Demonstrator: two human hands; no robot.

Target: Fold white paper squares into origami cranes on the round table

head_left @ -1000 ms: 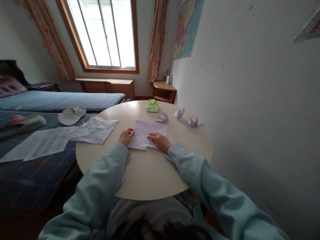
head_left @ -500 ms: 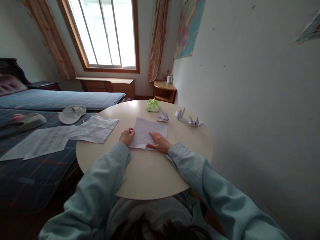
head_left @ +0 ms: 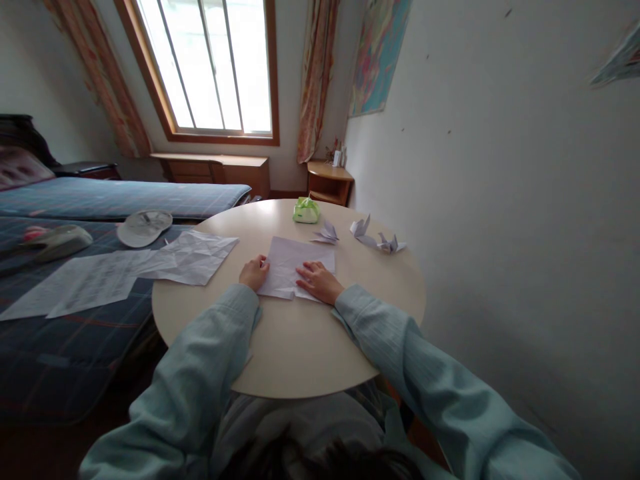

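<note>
A white sheet of paper [head_left: 287, 257] lies on the round table [head_left: 305, 353] in front of me. There is a small notch in its near edge, between my hands. My left hand [head_left: 254, 272] is closed at the sheet's left edge, its fingers curled over the paper. Lying flat on the right part of the sheet is my right hand [head_left: 320, 283], fingers stretched out and palm down. Beyond the sheet sits a folded paper crane [head_left: 327, 233]. Two more, a paper crane [head_left: 363, 231] and another paper crane [head_left: 391, 245], stand farther right.
A green tissue pack [head_left: 306, 211] stands at the table's far side. Creased paper [head_left: 197, 257] overlaps the left edge, beside printed sheets [head_left: 95, 280] on the bed [head_left: 60, 360]. A white cap [head_left: 144, 229] rests there too. The wall [head_left: 500, 233] runs along the right.
My right hand has shifted slightly up and its fingers lie closer together. More of the sheet's near edge and its notch now show. My left hand has barely moved.
</note>
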